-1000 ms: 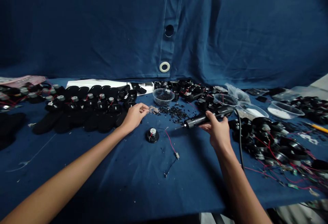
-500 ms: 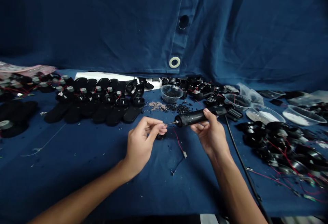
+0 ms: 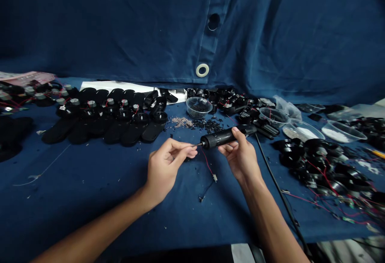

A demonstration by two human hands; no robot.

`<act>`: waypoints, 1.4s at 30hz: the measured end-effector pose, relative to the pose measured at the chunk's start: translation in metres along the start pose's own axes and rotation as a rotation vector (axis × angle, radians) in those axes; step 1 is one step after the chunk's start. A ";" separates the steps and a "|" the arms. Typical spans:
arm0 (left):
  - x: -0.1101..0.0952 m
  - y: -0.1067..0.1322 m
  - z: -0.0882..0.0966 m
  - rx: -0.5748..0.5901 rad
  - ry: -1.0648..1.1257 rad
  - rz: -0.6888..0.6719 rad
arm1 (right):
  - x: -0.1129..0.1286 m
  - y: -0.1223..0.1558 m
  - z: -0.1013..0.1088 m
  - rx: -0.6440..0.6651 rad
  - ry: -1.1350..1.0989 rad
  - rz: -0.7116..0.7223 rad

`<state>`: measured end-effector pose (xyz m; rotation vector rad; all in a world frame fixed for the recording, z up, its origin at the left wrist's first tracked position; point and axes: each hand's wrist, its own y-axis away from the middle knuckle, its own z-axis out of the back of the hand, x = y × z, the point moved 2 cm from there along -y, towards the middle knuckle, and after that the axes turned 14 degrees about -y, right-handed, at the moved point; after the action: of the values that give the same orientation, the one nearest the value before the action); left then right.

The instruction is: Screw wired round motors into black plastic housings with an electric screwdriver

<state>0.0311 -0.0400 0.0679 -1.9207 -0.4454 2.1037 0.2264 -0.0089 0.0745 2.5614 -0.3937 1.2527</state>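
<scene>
My right hand [image 3: 240, 154] is wrapped round a black electric screwdriver [image 3: 221, 137], thumb along its top. The screwdriver lies almost level and points left. Its thin metal bit [image 3: 198, 144] reaches the fingertips of my left hand [image 3: 168, 166]. Thumb and fingers of that hand are pinched at the tip of the bit; a small part there, if any, is hidden. Below the hands, a red and black wire with a white connector [image 3: 214, 178] lies on the blue cloth [image 3: 120, 215]. A dark round part behind my left fingertips is mostly covered.
A clear bowl [image 3: 198, 108] of small black pieces stands beyond my hands, beside loose screws [image 3: 182, 122]. Rows of black housings [image 3: 120, 130] are on the left. More black parts with red wires [image 3: 327, 166] and plastic bowls [image 3: 343, 131] lie right. A black cord [image 3: 275, 187] trails past my right forearm.
The view has shifted slightly, so the table's things appear further left. The screwdriver has come a little closer to my left fingertips, leaving less of the bit showing. Both grips stay the same.
</scene>
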 end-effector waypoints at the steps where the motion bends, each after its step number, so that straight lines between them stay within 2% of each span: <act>1: 0.000 0.000 0.000 -0.006 -0.002 0.005 | 0.000 0.000 0.000 -0.002 -0.001 -0.001; 9: 0.006 0.000 -0.002 -0.028 -0.149 -0.028 | -0.004 0.003 0.002 -0.005 0.045 -0.030; 11: 0.003 -0.002 -0.002 -0.011 -0.253 -0.097 | -0.004 0.003 0.003 -0.018 0.060 -0.070; 14: -0.003 -0.004 0.000 0.050 -0.490 -0.271 | 0.002 -0.002 0.009 -0.042 0.087 -0.097; 16: -0.004 -0.003 0.002 0.082 -0.653 -0.406 | 0.009 -0.009 0.018 -0.061 0.159 -0.065; 19: 0.000 0.003 0.007 0.096 -0.866 -0.596 | 0.023 -0.022 0.042 -0.142 0.441 0.044; 23: 0.010 0.016 0.011 0.123 -1.064 -0.755 | 0.033 -0.041 0.080 -0.232 0.705 0.062; 26: 0.020 0.020 0.011 0.178 -1.134 -0.777 | 0.034 -0.057 0.100 -0.257 0.885 0.031; 30: 0.030 0.018 0.012 0.241 -1.167 -0.749 | 0.029 -0.074 0.111 -0.278 1.090 -0.033; 34: 0.033 0.016 0.014 0.247 -1.163 -0.732 | 0.029 -0.070 0.107 -0.297 1.284 -0.039; 37: 0.029 0.017 0.015 0.193 -1.173 -0.736 | 0.030 -0.050 0.091 -0.339 1.447 0.122; 38: 0.028 0.018 0.015 0.161 -1.181 -0.742 | 0.029 -0.043 0.083 -0.313 1.501 0.213; 39: 0.026 0.020 0.016 0.125 -1.189 -0.753 | 0.027 -0.036 0.072 -0.208 1.566 0.334; 40: 0.024 0.022 0.016 0.088 -1.193 -0.770 | 0.022 -0.031 0.061 -0.038 1.584 0.434; 42: 0.020 0.026 0.016 0.035 -1.192 -0.815 | 0.008 -0.024 0.040 0.329 1.502 0.449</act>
<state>0.0135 -0.0571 0.0409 -0.1113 -1.1185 2.2839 0.2684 -0.0015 0.0546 1.0137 -0.3850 3.0209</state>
